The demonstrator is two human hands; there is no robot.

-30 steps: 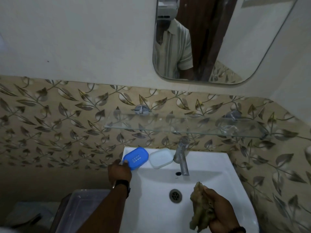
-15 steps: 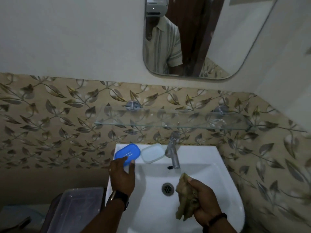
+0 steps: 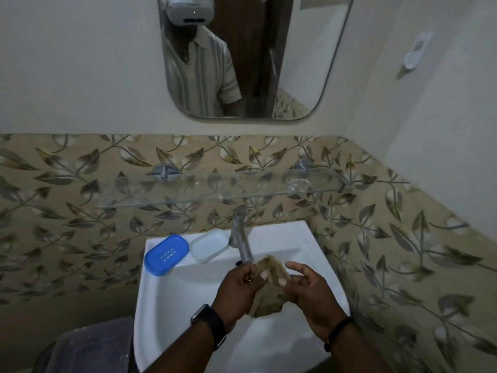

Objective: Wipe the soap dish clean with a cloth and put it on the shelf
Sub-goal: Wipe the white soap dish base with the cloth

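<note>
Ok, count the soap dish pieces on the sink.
2. The blue piece sits on the sink's back-left rim; the pale piece lies just right of it, beside the tap. None looks hidden.

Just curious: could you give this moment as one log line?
left hand: grips cloth | right hand: grips cloth | blue soap dish: on sink rim, untouched | glass shelf: no dish yet

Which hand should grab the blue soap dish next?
Left. The blue soap dish sits at the left rear of the sink, nearer the left hand; the right hand can hold the cloth.
</note>
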